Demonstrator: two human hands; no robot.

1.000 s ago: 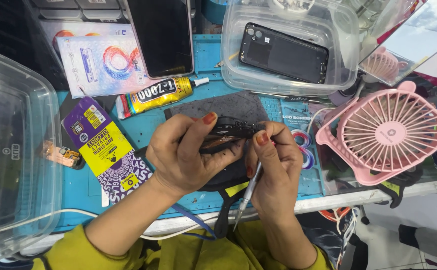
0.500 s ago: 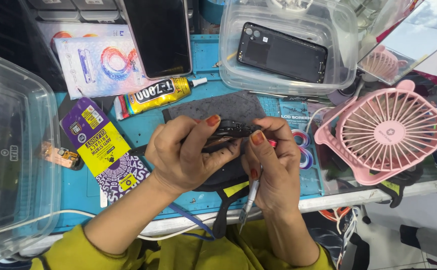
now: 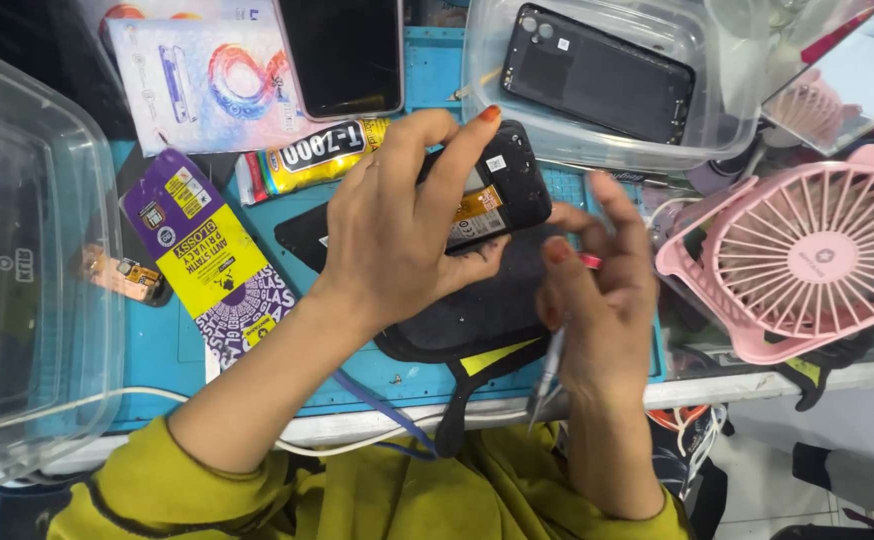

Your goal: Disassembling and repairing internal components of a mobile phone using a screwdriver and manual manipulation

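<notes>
Gripping an opened black phone body firmly in the left hand, right hand closed on slim metal tweezers, pink desk fan nearby.

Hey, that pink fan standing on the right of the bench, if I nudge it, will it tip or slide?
The pink fan looks like light plastic, so a nudge would probably slide it easily. It sits close to the bench edge, so a push toward you might send it off. Its thin grille ribs seem fragile and could crack if squeezed.
</notes>
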